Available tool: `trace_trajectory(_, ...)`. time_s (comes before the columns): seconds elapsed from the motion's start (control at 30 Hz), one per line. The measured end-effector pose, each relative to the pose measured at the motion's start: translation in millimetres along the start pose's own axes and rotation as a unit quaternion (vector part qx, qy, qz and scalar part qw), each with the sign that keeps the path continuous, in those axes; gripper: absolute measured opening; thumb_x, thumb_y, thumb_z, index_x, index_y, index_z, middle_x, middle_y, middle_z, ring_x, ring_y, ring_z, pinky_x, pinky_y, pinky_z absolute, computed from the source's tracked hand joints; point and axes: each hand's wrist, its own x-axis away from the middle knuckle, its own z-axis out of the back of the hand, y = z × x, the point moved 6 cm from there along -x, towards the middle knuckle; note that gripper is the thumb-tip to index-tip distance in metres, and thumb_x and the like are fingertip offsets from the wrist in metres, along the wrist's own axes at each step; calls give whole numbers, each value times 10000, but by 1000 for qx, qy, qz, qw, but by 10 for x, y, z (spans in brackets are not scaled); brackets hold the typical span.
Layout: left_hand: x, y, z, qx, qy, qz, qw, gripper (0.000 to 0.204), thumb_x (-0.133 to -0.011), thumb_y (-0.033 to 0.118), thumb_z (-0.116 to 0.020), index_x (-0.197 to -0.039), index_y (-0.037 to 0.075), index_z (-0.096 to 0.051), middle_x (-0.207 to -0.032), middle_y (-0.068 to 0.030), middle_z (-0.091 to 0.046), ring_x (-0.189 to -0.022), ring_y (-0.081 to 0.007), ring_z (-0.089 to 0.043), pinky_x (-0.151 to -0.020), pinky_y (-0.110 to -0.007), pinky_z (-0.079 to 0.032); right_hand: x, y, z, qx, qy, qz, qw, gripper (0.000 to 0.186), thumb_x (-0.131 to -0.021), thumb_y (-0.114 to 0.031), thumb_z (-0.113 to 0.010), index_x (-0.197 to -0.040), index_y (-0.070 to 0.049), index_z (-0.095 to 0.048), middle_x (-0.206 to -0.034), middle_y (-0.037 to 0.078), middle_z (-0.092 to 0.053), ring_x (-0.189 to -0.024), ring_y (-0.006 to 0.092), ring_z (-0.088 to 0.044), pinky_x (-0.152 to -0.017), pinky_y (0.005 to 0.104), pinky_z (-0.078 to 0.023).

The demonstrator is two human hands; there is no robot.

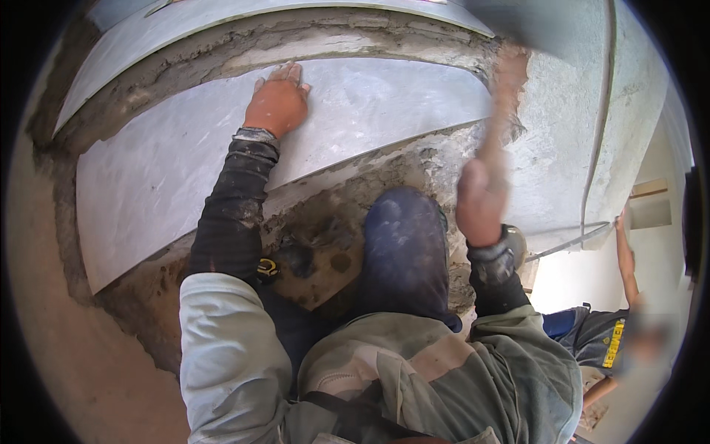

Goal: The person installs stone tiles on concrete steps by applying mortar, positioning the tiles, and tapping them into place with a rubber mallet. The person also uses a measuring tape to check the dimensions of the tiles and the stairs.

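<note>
The left hand (281,103) lies palm down on a pale grey tile slab (384,96), its grip spread flat rather than closed, fingertips by the slab's far edge. The right hand (481,203) has its grip wrapped around the handle of a mallet (504,111), which is held up over the slab's right end; the mallet's dark head and the handle are blurred, and whether the tool touches anything I cannot tell.

The slab stretches across the upper middle of the view, long and bowed by the lens, in front of the person. Beyond its far edge runs a rough strip of mortar (274,41), and above that sits a second pale slab (207,29). Below the near edge is a broken, mortar-stained surface (325,244), where a dark-clothed knee (405,229) rises between the arms. A small black-and-yellow object (267,268), resembling a tape measure, shows just beside the left forearm.

A brown plastered wall (52,348) stands at left, a light grey panel (566,111) at right. Farther right, another person (595,340) in a dark shirt reaches an arm up near the end of a thin rod (566,246)
</note>
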Motion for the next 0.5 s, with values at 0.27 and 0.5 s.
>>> trace_trajectory(0.27,76,-64,13,-14,22,-20,999,569,-1011,337,-444,-1473,7,-413,-1523,-182,-428,-1409,-337,-403,-1167,-487,-307,-218,-554,156,-117,90,69,987,311,-1031,-289,-474,-934,-1,-541,-629,5,-492,-488,87,-459,-406,245,-345)
trace_trajectory(0.5,35,-168,77,23,1,5,1000,538,-1009,300,-434,-1472,26,-428,-1527,-136,-438,-1434,-296,-369,-1189,-420,-286,-106,-190,-494,130,-184,-1,974,228,-1013,-212,-523,-959,7,-553,-607,55,-533,-500,166,-553,-450,328,-427)
